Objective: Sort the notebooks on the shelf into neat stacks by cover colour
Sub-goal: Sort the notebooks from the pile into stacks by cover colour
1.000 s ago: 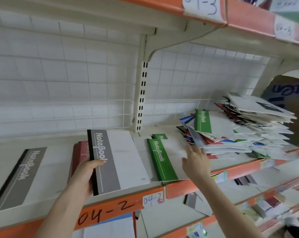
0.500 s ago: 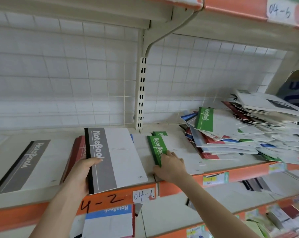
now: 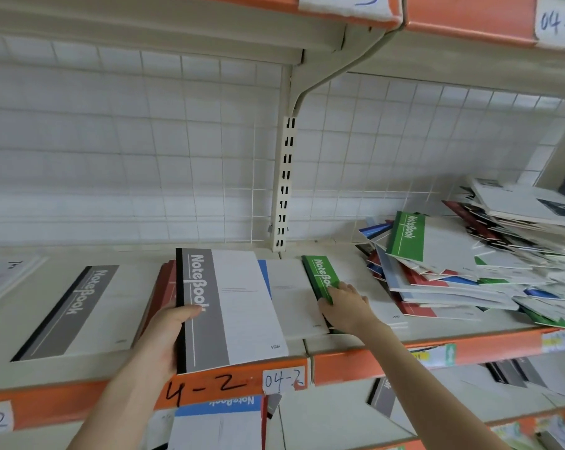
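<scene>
Grey comes first on the shelf [image 3: 79, 375]: a grey notebook [image 3: 76, 311] lies flat at the far left, the start of the grey stack. Just right of it the left hand [image 3: 164, 336] clamps the spine edge of a second grey notebook [image 3: 229, 306], thumb over the cover and fingers underneath, holding it tilted above a red pile [image 3: 165, 287] that shows only as a sliver. Next come a blue-edged notebook [image 3: 287, 293] lying flat and, overlapping its right side, the green stack [image 3: 323, 280]. The right hand [image 3: 346, 306] rests on that stack's near end, fingers together and curled over the green spine band; whether it is squaring the stack or gripping it I cannot tell, since the palm hides the contact. Further right the unsorted heap [image 3: 476, 264] sprawls in mixed colours, a green notebook [image 3: 433, 241] lying on top.

Sorting looks to be in its early part (most of the heap is untouched). The step in hand seems to be filing the held grey copy. That calls for carrying it left, clear of the red pile, and setting it square on the flat grey one, spines aligned, before returning to the heap.
</scene>
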`<state>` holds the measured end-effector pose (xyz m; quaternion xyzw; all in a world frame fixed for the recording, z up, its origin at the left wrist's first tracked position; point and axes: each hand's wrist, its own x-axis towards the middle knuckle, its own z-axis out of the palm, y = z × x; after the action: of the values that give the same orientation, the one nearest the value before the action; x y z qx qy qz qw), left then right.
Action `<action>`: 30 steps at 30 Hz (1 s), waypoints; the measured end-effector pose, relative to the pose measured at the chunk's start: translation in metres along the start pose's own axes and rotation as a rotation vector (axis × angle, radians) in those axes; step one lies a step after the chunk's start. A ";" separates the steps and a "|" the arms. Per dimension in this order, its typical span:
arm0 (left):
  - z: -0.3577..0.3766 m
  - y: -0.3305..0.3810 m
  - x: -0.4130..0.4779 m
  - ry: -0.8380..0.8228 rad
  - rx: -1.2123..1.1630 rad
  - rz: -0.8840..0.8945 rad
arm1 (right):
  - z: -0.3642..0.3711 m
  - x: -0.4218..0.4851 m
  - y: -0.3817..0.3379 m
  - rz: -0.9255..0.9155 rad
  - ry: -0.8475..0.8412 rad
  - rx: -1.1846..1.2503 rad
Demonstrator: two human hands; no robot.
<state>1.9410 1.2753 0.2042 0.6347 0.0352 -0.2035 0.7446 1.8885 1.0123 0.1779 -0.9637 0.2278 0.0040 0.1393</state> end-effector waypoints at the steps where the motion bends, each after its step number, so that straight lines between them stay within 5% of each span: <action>1: -0.001 -0.001 -0.001 -0.002 0.008 0.018 | -0.001 0.001 -0.002 -0.011 0.045 0.044; 9: -0.051 0.014 0.000 0.221 0.149 0.265 | 0.018 0.001 -0.065 -0.308 0.190 0.156; 17: -0.131 0.045 -0.001 0.219 0.117 0.210 | 0.045 -0.003 -0.144 -0.470 0.085 0.137; 20: -0.156 0.050 0.004 0.273 0.347 0.257 | 0.052 -0.004 -0.162 -0.455 0.072 0.145; 26: -0.192 0.024 0.036 0.417 1.314 0.394 | 0.062 -0.011 -0.185 -0.423 0.094 0.182; 30: -0.169 0.010 0.031 0.147 1.458 0.473 | 0.065 -0.020 -0.190 -0.375 0.120 0.171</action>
<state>2.0076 1.4307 0.1719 0.9675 -0.1951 0.0322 0.1577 1.9580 1.2016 0.1681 -0.9724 0.0522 -0.0988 0.2050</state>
